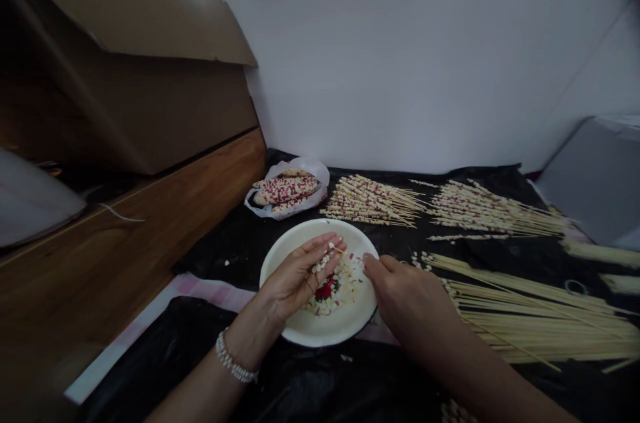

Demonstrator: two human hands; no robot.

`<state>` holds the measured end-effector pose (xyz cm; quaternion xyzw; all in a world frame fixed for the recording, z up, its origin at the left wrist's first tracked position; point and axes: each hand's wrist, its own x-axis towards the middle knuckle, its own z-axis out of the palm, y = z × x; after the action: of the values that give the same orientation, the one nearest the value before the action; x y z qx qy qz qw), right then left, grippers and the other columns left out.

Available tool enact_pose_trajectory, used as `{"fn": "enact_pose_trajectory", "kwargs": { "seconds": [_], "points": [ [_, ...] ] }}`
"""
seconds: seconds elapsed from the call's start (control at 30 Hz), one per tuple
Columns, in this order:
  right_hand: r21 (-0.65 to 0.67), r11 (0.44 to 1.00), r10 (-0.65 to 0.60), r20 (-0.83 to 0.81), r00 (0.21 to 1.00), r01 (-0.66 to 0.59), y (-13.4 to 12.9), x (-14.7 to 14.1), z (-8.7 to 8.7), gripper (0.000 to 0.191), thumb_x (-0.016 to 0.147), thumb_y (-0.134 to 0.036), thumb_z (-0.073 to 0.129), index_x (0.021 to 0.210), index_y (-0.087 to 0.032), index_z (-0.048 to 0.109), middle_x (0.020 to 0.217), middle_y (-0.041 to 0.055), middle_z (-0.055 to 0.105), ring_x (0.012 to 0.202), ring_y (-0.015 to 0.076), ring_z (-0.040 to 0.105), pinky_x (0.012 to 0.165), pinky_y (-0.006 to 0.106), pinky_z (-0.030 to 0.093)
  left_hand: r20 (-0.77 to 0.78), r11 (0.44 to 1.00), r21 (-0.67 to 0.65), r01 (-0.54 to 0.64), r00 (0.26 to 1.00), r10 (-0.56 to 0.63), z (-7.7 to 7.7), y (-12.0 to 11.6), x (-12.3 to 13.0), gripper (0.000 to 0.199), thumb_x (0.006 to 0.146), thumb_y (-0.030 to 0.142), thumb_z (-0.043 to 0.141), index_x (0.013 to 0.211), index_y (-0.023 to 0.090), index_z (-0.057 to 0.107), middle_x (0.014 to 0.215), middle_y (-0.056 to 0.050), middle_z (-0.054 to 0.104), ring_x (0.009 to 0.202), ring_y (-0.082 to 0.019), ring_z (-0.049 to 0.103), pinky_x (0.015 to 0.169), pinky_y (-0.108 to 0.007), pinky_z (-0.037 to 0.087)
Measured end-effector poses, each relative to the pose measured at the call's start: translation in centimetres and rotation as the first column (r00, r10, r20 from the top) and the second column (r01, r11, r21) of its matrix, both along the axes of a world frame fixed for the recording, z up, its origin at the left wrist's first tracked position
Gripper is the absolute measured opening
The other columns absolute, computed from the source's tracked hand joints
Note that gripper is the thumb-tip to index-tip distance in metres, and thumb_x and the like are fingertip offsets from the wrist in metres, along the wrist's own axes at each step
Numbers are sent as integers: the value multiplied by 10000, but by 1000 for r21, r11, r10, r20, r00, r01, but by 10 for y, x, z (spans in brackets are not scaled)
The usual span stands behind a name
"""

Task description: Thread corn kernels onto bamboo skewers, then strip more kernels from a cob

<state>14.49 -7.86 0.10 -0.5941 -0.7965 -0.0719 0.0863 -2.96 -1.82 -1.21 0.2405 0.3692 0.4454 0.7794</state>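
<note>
A white bowl (295, 336) holds loose pale kernels (327, 305) with some red among them. Over it my left hand (300, 273) is cupped, palm up, around several pale kernels and the tip of a thin stick (339, 249). At the bowl's right rim my right hand (400, 283) is closed, its thumb and fingers pinched at the end of a short row of red and white kernels (356, 259). This row points toward my left hand. A beaded bracelet circles my left wrist.
Behind the bowl, speckled corn cobs (287, 189) lie in a plastic bag. Kernel-covered sticks form two piles (373, 199) at the back. Bare sticks (540, 323) spread at the right. A cardboard box (175, 96) stands at the left, above a wooden board (200, 189).
</note>
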Motion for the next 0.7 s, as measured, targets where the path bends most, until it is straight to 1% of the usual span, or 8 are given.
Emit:
{"fn": "enact_pose_trajectory", "kwargs": {
  "seconds": [0.1, 0.23, 0.4, 0.57, 0.63, 0.7],
  "points": [
    [3, 1000, 9, -17, 1000, -9, 0, 0, 0, 259, 781, -24, 463, 938, -171, 606, 762, 42, 631, 579, 164, 608, 462, 282, 198, -6, 1000, 11, -1, 1000, 1, 0, 0, -1, 297, 736, 55, 687, 1012, 163, 681, 1153, -65, 668, 1139, -174, 578, 968, -232, 464],
    [4, 1000, 23, -28, 999, -23, 1, 0, 0, 253, 765, -23, 466, 917, -172, 603, 749, 35, 630, 550, 146, 588, 457, 278, 193, -33, 1000, -1, -12, 999, 12, 1, 1, -1, 355, 715, 38, 698, 1034, 192, 676, 1097, -47, 690, 1126, -166, 585, 955, -211, 464],
    [23, 1000, 18, -40, 999, -17, 0, 0, 0, 264, 774, -22, 466, 934, -170, 614, 748, 37, 628, 553, 150, 591, 461, 277, 186, -30, 998, -2, -60, 998, 59, 0, 2, -1, 321, 706, 13, 693, 992, 161, 679, 1041, -53, 700, 1080, -150, 606, 931, -190, 472],
    [18, 1000, 4, -35, 999, -4, 0, 0, 1, 254, 776, -22, 479, 922, -174, 622, 736, 34, 623, 553, 157, 595, 461, 279, 179, -42, 993, -41, -110, 993, 108, 5, 0, 1, 286, 707, -38, 656, 913, 158, 683, 967, -36, 710, 1000, -137, 643, 871, -183, 509],
    [14, 1000, -1, -26, 1000, 1, 0, 0, 2, 255, 778, -25, 484, 930, -176, 623, 739, 33, 626, 552, 157, 597, 458, 278, 185, -46, 992, -50, -113, 993, 111, 6, 0, 1, 309, 704, -50, 650, 923, 165, 684, 950, -29, 712, 979, -135, 652, 866, -186, 516],
    [20, 1000, 2, -19, 1000, -1, -1, -1, 2, 250, 782, -30, 488, 934, -175, 624, 746, 35, 630, 560, 159, 602, 455, 279, 195, -41, 993, -31, -112, 993, 111, 4, 1, 1, 318, 706, -46, 652, 944, 163, 683, 946, -31, 712, 974, -134, 654, 875, -187, 513]
  ]
}}
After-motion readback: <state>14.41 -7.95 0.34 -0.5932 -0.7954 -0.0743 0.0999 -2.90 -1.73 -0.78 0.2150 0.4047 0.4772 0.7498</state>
